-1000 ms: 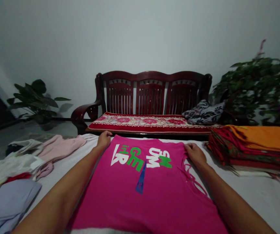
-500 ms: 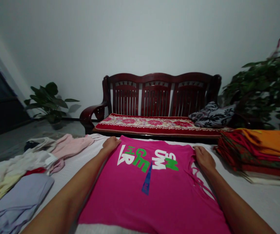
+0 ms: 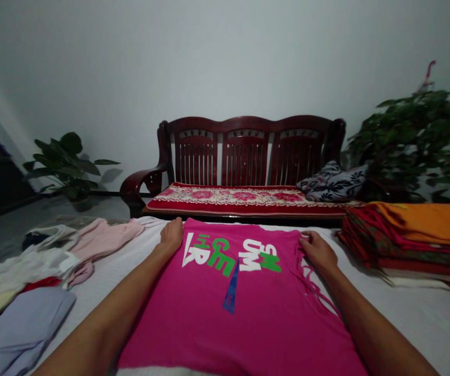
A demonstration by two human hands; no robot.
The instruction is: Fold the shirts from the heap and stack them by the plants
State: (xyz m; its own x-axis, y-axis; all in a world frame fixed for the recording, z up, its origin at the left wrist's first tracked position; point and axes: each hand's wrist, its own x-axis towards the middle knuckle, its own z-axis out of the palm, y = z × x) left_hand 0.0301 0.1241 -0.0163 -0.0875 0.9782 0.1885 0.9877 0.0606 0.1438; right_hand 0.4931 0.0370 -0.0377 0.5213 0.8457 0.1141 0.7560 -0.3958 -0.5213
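A bright pink shirt (image 3: 193,318) lies spread out in front of me, with white and green printed letters and a blue wedge shape. My left hand (image 3: 171,235) is closed on its far left corner. At the far right corner, the fingers and thumb of my right hand (image 3: 321,251) pinch the fabric. Thin pink ties dangle along the shirt's right side, next to my right forearm. Beneath the shirt is a white cloth surface (image 3: 397,318).
On the left lie loose clothes, among them a pink garment (image 3: 102,237) and a folded lavender one (image 3: 25,318). A stack of folded fabrics (image 3: 416,235), orange on top, stands at right. Behind are a wooden bench (image 3: 244,156), a cushion (image 3: 332,183) and leafy plants (image 3: 66,162).
The whole scene has shifted slightly left in the picture as the camera turned. Both hands stay at the shirt's far corners, and the shirt remains spread.
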